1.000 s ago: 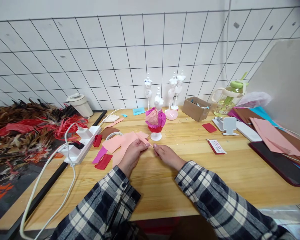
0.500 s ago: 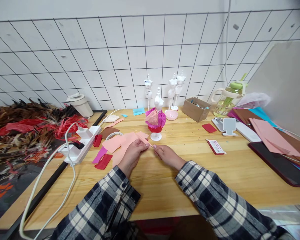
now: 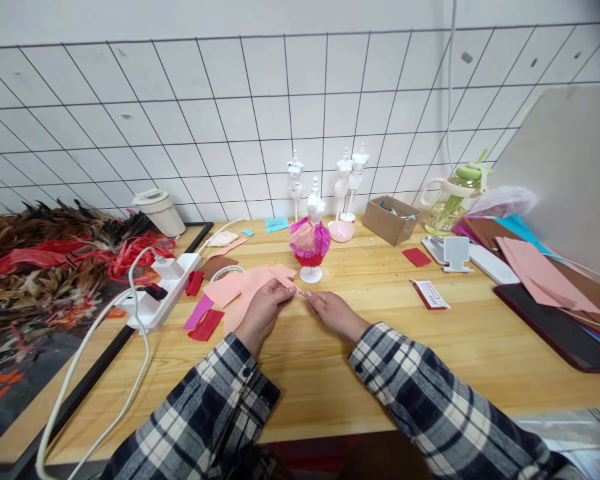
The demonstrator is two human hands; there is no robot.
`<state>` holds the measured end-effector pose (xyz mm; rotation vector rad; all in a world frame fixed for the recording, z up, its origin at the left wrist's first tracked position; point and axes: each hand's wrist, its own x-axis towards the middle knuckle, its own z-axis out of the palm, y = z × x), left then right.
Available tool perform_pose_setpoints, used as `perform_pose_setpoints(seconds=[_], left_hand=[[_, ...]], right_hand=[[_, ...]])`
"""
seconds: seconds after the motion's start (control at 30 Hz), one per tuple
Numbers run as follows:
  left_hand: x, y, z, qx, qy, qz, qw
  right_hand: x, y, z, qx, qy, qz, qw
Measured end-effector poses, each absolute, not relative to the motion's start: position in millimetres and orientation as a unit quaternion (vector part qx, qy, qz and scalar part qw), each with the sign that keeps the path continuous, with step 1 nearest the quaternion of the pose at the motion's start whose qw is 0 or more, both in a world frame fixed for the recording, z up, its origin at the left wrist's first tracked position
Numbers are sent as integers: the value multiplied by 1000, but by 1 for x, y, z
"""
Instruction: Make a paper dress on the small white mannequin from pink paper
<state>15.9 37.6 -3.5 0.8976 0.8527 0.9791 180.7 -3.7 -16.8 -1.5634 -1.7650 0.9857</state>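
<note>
My left hand (image 3: 263, 311) rests on the wooden table (image 3: 330, 360) with its fingers pinched on the corner of a pink felt piece (image 3: 245, 287). My right hand (image 3: 332, 311) lies beside it, fingertips pinched at the same corner, where a thin strip or pin too small to name shows between both hands. Just behind them stands a small white mannequin (image 3: 311, 233) wearing a skirt of pink, magenta and red fringe.
Red and magenta felt scraps (image 3: 203, 320) and a white power strip (image 3: 161, 287) with cable lie left. Feathers (image 3: 50, 253) pile at far left. Bare mannequins (image 3: 350, 177), a pink bowl (image 3: 341, 231), a cardboard box (image 3: 391, 218), a bottle (image 3: 453, 193) and felt sheets (image 3: 540, 267) stand behind and right.
Both hands stay pinched at the pink felt corner. The view has shifted slightly; nothing else has moved.
</note>
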Motion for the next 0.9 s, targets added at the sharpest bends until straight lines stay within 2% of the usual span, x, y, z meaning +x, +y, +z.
perform_pose_setpoints(seconds=[0.9], left_hand=[[23,32,0,398,400,460,686]], right_hand=[[172,-7,-23,-562,-637,394,349]])
